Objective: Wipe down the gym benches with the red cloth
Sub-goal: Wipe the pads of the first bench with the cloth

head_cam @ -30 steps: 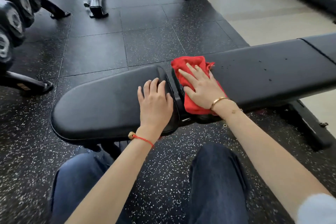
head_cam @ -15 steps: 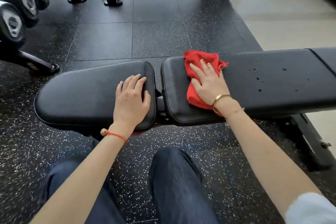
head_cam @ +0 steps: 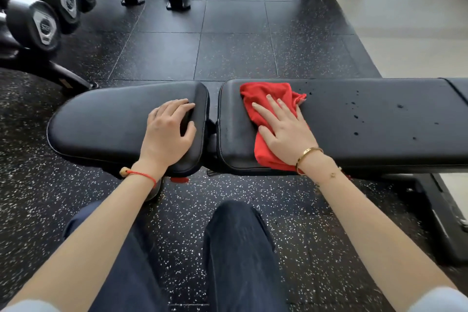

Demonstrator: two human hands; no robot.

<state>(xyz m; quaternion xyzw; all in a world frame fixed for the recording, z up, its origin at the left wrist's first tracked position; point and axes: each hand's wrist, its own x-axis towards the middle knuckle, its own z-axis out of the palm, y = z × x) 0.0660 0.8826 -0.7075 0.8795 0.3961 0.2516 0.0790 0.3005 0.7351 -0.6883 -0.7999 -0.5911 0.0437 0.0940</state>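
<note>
Right hand [head_cam: 286, 134] is pressed flat, fingers spread, on the red cloth [head_cam: 266, 101] upon the bench [head_cam: 379, 119]. At 9 o'clock, the seat pad [head_cam: 106, 121] is touched by the left hand [head_cam: 168, 132], fingers relaxed.

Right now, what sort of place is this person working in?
Most likely a gym. A row of dumbbells sits on a rack at the left, a padded black bench is being wiped with a red cloth, and the flooring is speckled rubber tile.
</note>
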